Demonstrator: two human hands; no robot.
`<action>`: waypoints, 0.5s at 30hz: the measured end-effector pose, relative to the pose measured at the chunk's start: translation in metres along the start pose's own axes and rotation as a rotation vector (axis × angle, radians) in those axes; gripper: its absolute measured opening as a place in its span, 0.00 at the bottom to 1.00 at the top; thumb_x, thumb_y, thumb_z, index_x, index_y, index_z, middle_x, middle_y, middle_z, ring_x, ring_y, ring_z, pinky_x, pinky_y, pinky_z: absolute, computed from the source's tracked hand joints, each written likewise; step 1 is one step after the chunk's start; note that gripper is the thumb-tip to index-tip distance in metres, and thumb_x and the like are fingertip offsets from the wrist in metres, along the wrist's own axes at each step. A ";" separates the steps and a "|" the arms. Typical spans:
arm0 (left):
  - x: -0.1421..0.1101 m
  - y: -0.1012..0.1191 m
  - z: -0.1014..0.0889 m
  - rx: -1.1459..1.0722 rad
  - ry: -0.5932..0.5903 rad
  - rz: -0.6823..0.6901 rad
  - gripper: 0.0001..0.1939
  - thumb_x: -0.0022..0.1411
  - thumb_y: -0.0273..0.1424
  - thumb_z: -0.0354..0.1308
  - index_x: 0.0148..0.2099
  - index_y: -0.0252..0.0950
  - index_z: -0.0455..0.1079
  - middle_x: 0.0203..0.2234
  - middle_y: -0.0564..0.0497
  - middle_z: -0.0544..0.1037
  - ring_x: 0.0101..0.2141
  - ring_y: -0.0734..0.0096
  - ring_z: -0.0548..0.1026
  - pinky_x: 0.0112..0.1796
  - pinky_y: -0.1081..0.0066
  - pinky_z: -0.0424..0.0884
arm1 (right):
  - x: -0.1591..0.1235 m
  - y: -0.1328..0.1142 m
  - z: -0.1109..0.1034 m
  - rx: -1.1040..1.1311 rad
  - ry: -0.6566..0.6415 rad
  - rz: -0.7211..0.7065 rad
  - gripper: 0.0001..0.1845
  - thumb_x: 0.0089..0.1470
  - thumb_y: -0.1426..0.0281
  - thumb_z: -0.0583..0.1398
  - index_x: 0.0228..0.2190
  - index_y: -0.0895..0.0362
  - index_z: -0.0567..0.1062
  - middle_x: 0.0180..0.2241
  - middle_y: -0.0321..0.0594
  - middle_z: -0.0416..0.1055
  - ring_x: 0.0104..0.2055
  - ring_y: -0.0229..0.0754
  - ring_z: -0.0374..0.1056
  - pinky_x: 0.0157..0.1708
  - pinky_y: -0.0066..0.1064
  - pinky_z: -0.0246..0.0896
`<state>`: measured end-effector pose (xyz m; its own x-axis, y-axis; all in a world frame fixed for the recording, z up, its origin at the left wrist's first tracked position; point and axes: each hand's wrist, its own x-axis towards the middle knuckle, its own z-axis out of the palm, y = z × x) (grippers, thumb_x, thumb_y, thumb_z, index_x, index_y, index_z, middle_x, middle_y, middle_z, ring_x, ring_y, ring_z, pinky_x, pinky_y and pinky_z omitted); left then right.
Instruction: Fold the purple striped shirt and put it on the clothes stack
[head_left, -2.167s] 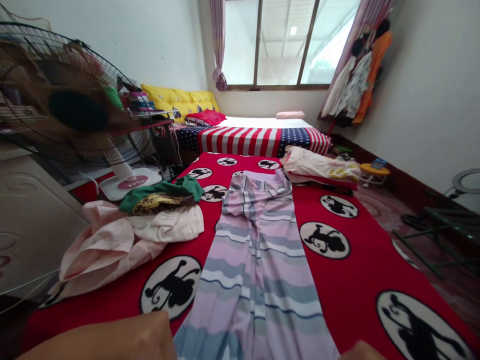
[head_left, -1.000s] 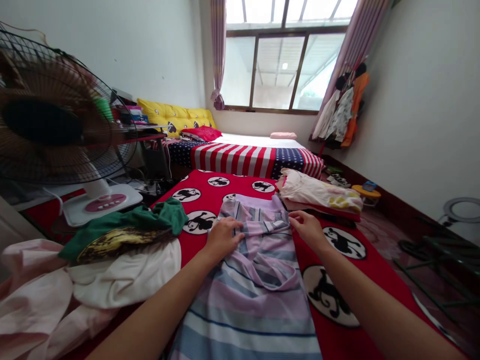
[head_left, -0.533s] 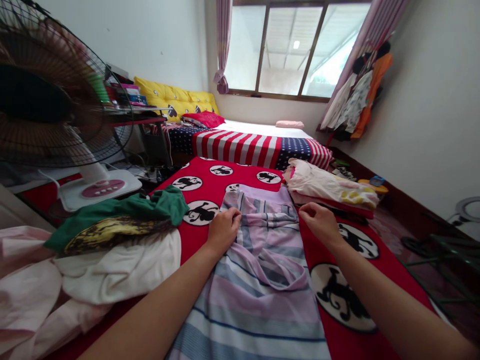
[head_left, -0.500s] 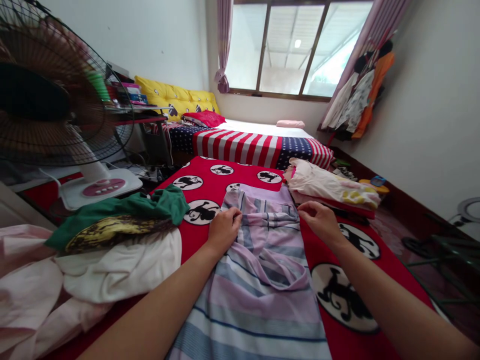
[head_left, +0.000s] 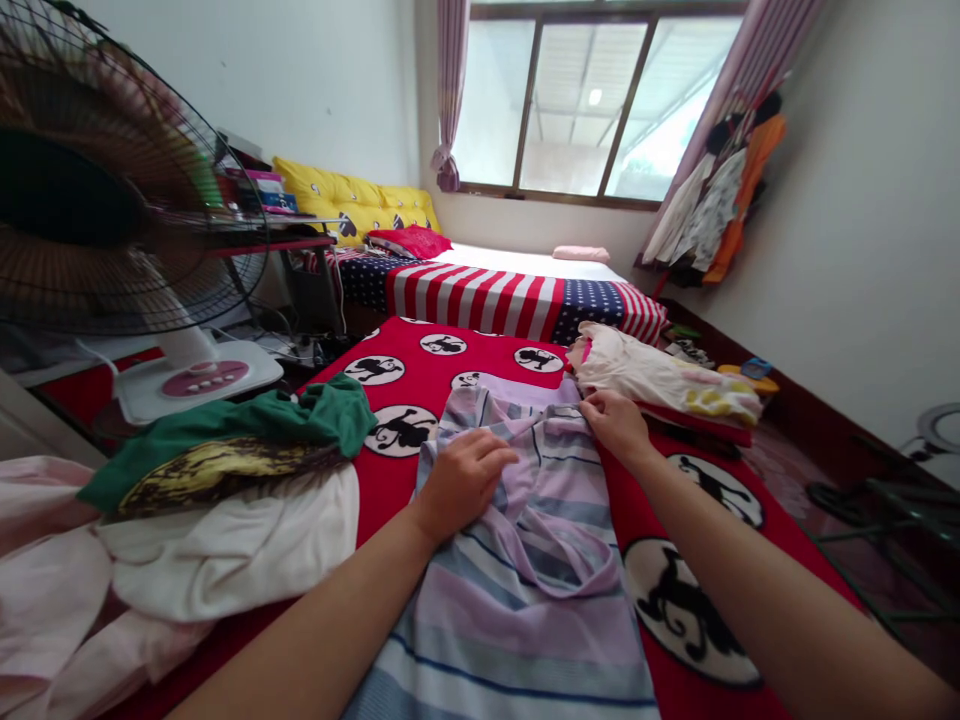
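Note:
A lilac, grey-blue and white striped cloth garment (head_left: 555, 640) lies lengthwise on a red blanket with black-and-white monkey circles (head_left: 480, 365). Its upper part is bunched, with a loose fold across the middle. My left hand (head_left: 461, 482) rests flat on the cloth, fingers together and nothing gripped. My right hand (head_left: 615, 425) pinches the garment's upper right edge between its fingers and thumb. That hand is close to a folded pale pink pile (head_left: 660, 385).
To the left, a green cloth (head_left: 292, 425) sits on white and pink clothes (head_left: 225, 545) heaped on the blanket. A standing fan (head_left: 112, 190) is at far left. Beyond lies a bed with a stars-and-stripes cover (head_left: 480, 295). Clothes hang by the window (head_left: 712, 200).
My left hand has slid right and flattened onto the garment. My right hand has moved left and up, and now pinches the cloth edge. The garment's upper part looks more bunched.

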<state>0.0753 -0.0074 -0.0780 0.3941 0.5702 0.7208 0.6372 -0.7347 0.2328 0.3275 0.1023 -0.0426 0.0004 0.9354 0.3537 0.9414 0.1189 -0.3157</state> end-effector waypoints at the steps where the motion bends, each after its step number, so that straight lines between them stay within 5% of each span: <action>1: 0.000 0.001 0.001 -0.012 -0.061 0.030 0.11 0.64 0.21 0.50 0.42 0.37 0.72 0.38 0.49 0.77 0.42 0.66 0.73 0.46 0.66 0.69 | 0.000 -0.002 0.003 -0.029 0.001 0.004 0.13 0.54 0.65 0.55 0.32 0.56 0.79 0.37 0.44 0.76 0.37 0.46 0.71 0.32 0.31 0.58; 6: -0.001 0.003 0.007 0.074 -0.207 -0.057 0.11 0.66 0.24 0.50 0.45 0.34 0.73 0.41 0.46 0.78 0.42 0.65 0.75 0.43 0.66 0.71 | -0.005 -0.008 0.005 -0.135 0.009 -0.014 0.11 0.52 0.68 0.56 0.31 0.56 0.78 0.41 0.47 0.75 0.38 0.48 0.71 0.30 0.32 0.55; 10: 0.001 0.005 0.007 0.153 -0.324 -0.032 0.11 0.67 0.26 0.49 0.43 0.36 0.74 0.37 0.47 0.79 0.41 0.64 0.74 0.42 0.66 0.69 | -0.011 -0.023 -0.003 -0.100 0.081 -0.164 0.11 0.55 0.67 0.55 0.36 0.53 0.77 0.40 0.40 0.75 0.37 0.44 0.70 0.30 0.30 0.54; 15: 0.001 0.010 0.004 0.191 -0.399 -0.044 0.11 0.67 0.25 0.49 0.43 0.37 0.73 0.35 0.47 0.78 0.40 0.64 0.74 0.39 0.68 0.68 | -0.015 -0.054 0.003 -0.096 -0.148 -0.338 0.12 0.51 0.65 0.61 0.39 0.49 0.79 0.33 0.36 0.76 0.35 0.41 0.70 0.29 0.29 0.53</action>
<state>0.0849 -0.0127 -0.0775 0.5648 0.7242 0.3956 0.7553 -0.6468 0.1056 0.2754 0.0828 -0.0334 -0.3578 0.8874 0.2907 0.9074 0.4039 -0.1162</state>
